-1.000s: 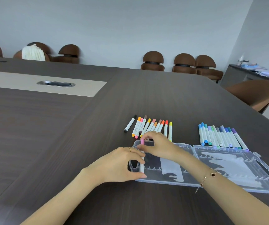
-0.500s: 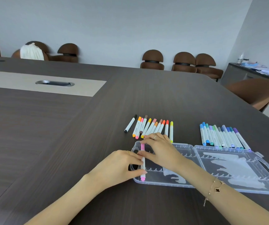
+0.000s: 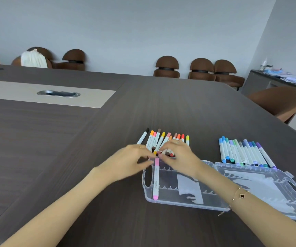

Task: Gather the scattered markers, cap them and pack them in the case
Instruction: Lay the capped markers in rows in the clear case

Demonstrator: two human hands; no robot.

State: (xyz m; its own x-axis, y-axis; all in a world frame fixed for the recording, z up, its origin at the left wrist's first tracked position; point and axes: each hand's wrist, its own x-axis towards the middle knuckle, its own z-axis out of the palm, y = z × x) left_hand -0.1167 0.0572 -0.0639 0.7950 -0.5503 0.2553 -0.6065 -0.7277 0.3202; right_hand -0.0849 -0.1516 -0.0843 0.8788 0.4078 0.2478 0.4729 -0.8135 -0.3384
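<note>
Both hands are found at the near ends of the warm-coloured row of white-barrelled markers (image 3: 163, 141), just beyond the far rim of the clear plastic hinged case (image 3: 188, 200). The left hand (image 3: 131, 159) is blurred, its fingers loosely curled beside the row; whether anything is pinched in it cannot be told. The right hand (image 3: 177, 154) is laid over the row's near ends with fingers bent down among the barrels; a grip on any one marker cannot be confirmed. One pink-capped white marker (image 3: 155, 177) is already seated in the leftmost slot of the case's left half, lengthwise across the two notched rails. The step in hand is judged to be the picking of the next warm marker; packing has barely begun. The next move calls for a single barrel to be separated from its touching neighbours, its cap checked, and the marker pressed into the slot just beside the pink one. A second row of blue, green and purple capped markers (image 3: 243, 152) lies well apart to the right, beyond the case's other half. The dark wood-grain counter (image 3: 54, 157) offers wide room to the left and beyond the rows; its right edge runs near the cool-coloured row, where a brown chair (image 3: 277, 102) stands.
</note>
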